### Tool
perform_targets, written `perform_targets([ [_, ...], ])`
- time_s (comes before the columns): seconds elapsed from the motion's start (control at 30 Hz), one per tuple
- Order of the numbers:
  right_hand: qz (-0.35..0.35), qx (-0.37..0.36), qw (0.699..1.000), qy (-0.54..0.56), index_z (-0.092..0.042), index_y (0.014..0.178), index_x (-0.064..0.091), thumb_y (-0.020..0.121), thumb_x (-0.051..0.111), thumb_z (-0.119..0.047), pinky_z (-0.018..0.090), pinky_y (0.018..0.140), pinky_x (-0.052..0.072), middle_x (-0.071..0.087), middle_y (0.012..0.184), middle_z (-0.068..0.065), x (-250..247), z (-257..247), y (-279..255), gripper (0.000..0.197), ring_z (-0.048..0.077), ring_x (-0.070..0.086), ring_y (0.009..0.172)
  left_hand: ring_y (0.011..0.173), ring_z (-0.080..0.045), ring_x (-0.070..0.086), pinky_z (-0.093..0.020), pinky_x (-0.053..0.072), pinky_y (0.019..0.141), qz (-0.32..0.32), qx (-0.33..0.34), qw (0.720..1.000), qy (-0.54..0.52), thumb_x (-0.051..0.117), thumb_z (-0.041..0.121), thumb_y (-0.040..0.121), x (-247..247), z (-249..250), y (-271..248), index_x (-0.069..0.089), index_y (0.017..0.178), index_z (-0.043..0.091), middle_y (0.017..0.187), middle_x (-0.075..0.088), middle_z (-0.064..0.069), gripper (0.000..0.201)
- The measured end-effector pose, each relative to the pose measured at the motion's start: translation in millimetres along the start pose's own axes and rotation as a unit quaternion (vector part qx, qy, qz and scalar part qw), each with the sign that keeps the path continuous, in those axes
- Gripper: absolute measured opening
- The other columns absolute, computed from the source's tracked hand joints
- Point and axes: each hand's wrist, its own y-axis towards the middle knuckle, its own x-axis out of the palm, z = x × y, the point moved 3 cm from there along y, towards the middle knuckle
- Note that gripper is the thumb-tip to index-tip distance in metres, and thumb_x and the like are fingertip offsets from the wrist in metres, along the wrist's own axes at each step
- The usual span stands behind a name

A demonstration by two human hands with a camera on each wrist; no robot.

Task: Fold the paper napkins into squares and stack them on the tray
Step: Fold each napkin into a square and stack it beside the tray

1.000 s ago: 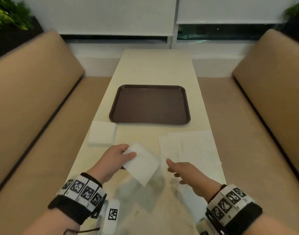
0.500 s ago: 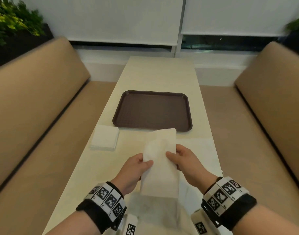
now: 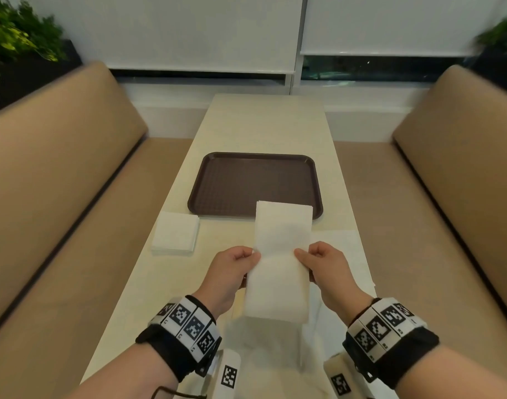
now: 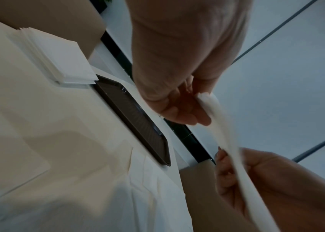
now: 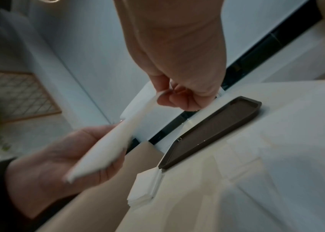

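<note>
My left hand (image 3: 232, 272) and right hand (image 3: 324, 269) each pinch one long edge of a single paper napkin (image 3: 279, 254) between thumb and curled fingers (image 4: 189, 116), holding it clear of the worktop (image 3: 264, 125). The napkin stands as a long strip, its far end raised over the near rim of the tray (image 3: 206, 180), its near end hanging toward me; the pinch points lie about midway along it. Both wrist views show the strip edge-on, sagging between the two grips.

Step in hand, as I judge it: the napkin is folded once into a strip and awaits the cross fold that makes it a square. The next move calls for bringing one end over to meet the other, matching the corners, then pressing the crease flat.

A stack of folded napkins (image 3: 176, 236) rests on the worktop just near the tray's left corner, not on it; the brown tray holds nothing visible. Unfolded sheets (image 3: 344, 246) lie flat on the worktop to the right and beneath my hands.

Writing: no brand or readable text appears. The wristbands (image 3: 189, 326) carry only black-and-white square marker patterns.
</note>
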Motion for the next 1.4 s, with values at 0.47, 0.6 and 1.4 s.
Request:
perform_targets([
  [0.47,-0.063,-0.005,0.997,0.049,0.006,0.092,0.069,0.096,0.052,-0.013,0.034,0.074,0.053,0.062,0.085,0.017,3.0,13.2,-4.9,0.026,0.023,0.056,0.076,0.063,-0.013,0.061,-0.026,0.050,0.060,0.041,-0.004,0.999,0.006,0.059,0.012,0.093,-9.3,-9.8,3.9,0.068,0.079,0.007,0.073,0.067,-0.003,0.018],
  [0.6,-0.087,-0.011,0.995,0.043,0.010,0.086,0.065,0.093,0.058,-0.011,0.032,0.071,0.044,0.056,0.074,0.009,4.3,14.6,-7.2,0.024,0.021,0.047,0.073,0.072,-0.018,0.063,-0.031,0.050,0.067,0.044,-0.015,0.999,-0.028,0.060,0.011,0.092,-10.9,-15.0,9.6,0.062,0.096,0.011,0.087,0.069,-0.008,0.004],
  [1.4,-0.095,0.028,0.987,0.123,-0.003,0.104,0.069,0.098,0.049,-0.024,0.041,0.081,0.042,0.059,0.090,0.010,1.7,-3.3,-10.1,0.030,0.023,0.050,0.084,0.064,-0.015,0.062,-0.028,0.050,0.062,0.001,-0.024,0.997,-0.072,0.056,0.003,0.093,-3.5,-20.3,10.2,0.064,0.084,0.008,0.076,0.069,-0.005,0.013],
])
